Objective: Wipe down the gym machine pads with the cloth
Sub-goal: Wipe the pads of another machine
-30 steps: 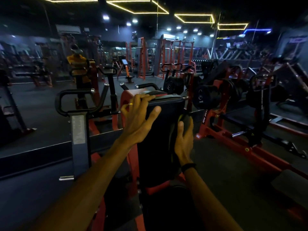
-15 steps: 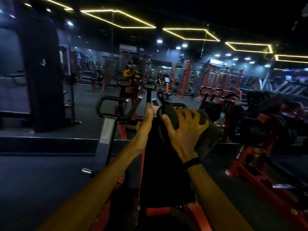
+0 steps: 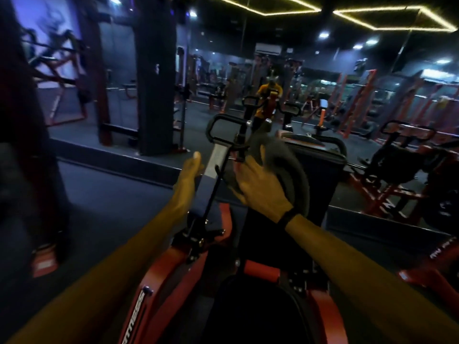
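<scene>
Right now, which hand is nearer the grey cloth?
Right. The right hand presses the grey cloth against the upright black pad; the left hand hangs apart to its left, touching nothing.

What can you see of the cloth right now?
The cloth is a grey, soft-looking fabric, bunched into thick folds rather than spread flat. The right hand presses it, fingers spread over its lower left part. It lies against the upper left side of the black upright pad, and its top edge rises near the pad's top. Motion blur hides weave and any print. The left hand is apart from it.
</scene>
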Available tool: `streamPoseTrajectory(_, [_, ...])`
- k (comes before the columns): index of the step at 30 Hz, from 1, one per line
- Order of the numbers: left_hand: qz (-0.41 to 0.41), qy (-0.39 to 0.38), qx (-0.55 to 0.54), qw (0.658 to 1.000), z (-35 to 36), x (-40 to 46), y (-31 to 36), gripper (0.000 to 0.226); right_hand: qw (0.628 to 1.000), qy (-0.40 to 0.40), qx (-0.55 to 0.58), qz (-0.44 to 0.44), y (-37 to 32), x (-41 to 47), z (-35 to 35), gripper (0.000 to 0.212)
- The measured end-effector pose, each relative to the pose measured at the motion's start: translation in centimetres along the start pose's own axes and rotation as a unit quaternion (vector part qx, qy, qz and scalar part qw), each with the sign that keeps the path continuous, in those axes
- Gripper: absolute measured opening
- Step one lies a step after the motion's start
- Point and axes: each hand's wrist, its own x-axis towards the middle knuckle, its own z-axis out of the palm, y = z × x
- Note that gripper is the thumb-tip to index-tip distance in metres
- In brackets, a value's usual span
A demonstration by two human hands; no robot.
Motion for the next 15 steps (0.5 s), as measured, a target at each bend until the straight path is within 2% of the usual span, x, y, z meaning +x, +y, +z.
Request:
streamPoseTrajectory(2, [0.001,0.018,0.015,1.0,-2.0,-1.1,-0.2,0.027,0.997,0.012,0.058,-0.051,-2.6,-2.6,1.4,0.039])
streamPoseTrajectory(3, [0.003,0.022,0.028,0.999,-3.3,-2.0,-0.5,0.03,0.995,-0.025,0.073,-0.062,-4.2,-3.9,2.3,0.035])
streamPoseTrajectory(4, [0.004,0.027,0.046,0.999,-4.3,-2.9,-0.8,0.04,0.993,-0.046,0.081,-0.069,-5.5,-5.1,3.4,0.028])
streamPoseTrajectory(7, [-0.027,0.024,0.123,0.992,-9.3,-6.2,-2.4,0.082,0.979,-0.138,0.12,-0.087,-9.8,-6.7,4.2,0.044])
streamPoseTrajectory(9, [-0.055,-0.017,0.18,0.982,-12.9,-7.9,-3.8,0.116,0.973,-0.146,0.146,-0.105,-12.2,-6.9,4.1,0.038])
streamPoseTrajectory(10, [-0.074,-0.024,0.195,0.978,-15.0,-9.0,-4.0,0.125,0.973,-0.129,0.168,-0.097,-13.8,-6.5,3.4,0.032])
streamPoseTrajectory(12, [-0.113,-0.029,0.209,0.971,-18.6,-11.4,-3.5,0.121,0.968,-0.118,0.215,-0.047,-17.0,-4.6,0.7,0.033])
streamPoseTrajectory(15, [-0.142,-0.027,0.226,0.963,-24.3,-14.5,-2.1,0.084,0.937,-0.094,0.333,0.056,-23.1,1.0,-5.7,0.038])
